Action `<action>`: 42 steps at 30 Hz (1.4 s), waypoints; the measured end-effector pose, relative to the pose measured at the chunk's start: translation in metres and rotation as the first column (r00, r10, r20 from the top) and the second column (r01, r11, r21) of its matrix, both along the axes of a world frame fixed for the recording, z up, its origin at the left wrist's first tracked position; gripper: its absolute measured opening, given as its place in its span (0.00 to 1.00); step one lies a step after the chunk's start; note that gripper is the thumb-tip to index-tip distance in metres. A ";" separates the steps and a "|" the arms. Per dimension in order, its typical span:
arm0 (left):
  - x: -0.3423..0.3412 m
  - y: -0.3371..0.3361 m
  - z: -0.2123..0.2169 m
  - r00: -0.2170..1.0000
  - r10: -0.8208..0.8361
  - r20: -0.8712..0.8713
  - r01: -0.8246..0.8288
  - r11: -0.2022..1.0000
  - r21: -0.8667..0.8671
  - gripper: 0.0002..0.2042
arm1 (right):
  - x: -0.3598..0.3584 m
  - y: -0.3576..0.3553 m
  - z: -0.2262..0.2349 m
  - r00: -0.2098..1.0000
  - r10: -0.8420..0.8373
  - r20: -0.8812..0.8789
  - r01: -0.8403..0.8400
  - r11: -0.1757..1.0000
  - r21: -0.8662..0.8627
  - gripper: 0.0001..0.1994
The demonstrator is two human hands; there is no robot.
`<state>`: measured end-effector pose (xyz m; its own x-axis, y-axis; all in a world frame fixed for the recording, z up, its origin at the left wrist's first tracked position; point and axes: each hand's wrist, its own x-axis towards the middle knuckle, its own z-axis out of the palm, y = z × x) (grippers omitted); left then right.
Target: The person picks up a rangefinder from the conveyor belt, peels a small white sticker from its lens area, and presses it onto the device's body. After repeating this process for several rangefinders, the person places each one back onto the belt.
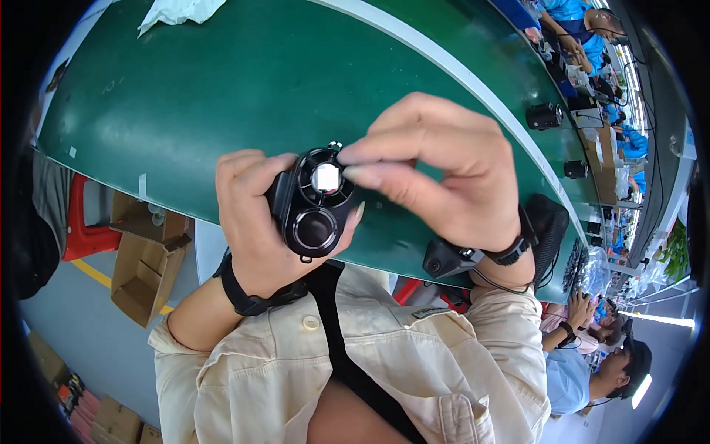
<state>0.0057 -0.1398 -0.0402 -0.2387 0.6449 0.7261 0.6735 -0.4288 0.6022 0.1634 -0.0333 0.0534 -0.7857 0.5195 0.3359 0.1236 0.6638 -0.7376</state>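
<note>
above the near edge of the green table (pixel 244 96), a black device (pixel 321 204) with two round openings is sitting inside the left hand (pixel 251 222), which is gripping it firmly along its left side, with one fingertip showing at its lower right. its upper opening is showing a bright white patch (pixel 326 178), and its lower one is looking dark. the right hand (pixel 462 174) is bringing thumb and forefinger together at the device's upper right rim, hiding a bit of that edge; whether they are pinching a small part, i cannot tell. just beside the right wrist, a small black camera (pixel 438 260) is hanging over the table's near edge, and a black mesh bag (pixel 551 231) is lying behind that forearm. a crumpled white sheet (pixel 181 10) is lying at the far edge, well apart from both hands. down on the left, an open cardboard box (pixel 151 277) is resting near a red stool (pixel 90 233). co-workers (pixel 580 33) are sitting off to the right.
</note>
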 end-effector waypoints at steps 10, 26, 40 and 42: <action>0.006 -0.002 -0.007 0.995 0.081 -0.054 -0.080 0.997 0.022 0.34 | -0.002 -0.018 0.002 0.998 -0.025 0.060 -0.002 0.909 0.416 0.12; 0.007 -0.001 -0.008 0.977 0.150 -0.149 -0.150 0.989 0.013 0.32 | 0.001 -0.030 0.002 0.962 -0.198 0.186 0.130 0.937 0.324 0.08; 0.007 -0.007 -0.009 0.986 -0.123 0.109 0.121 0.992 0.026 0.43 | -0.013 -0.030 -0.035 0.969 0.123 -0.214 -0.241 0.662 -0.710 0.25; 0.010 -0.012 -0.004 0.977 -0.171 0.126 0.168 0.985 0.039 0.44 | -0.014 -0.031 -0.037 0.964 0.138 -0.228 -0.259 0.684 -0.681 0.27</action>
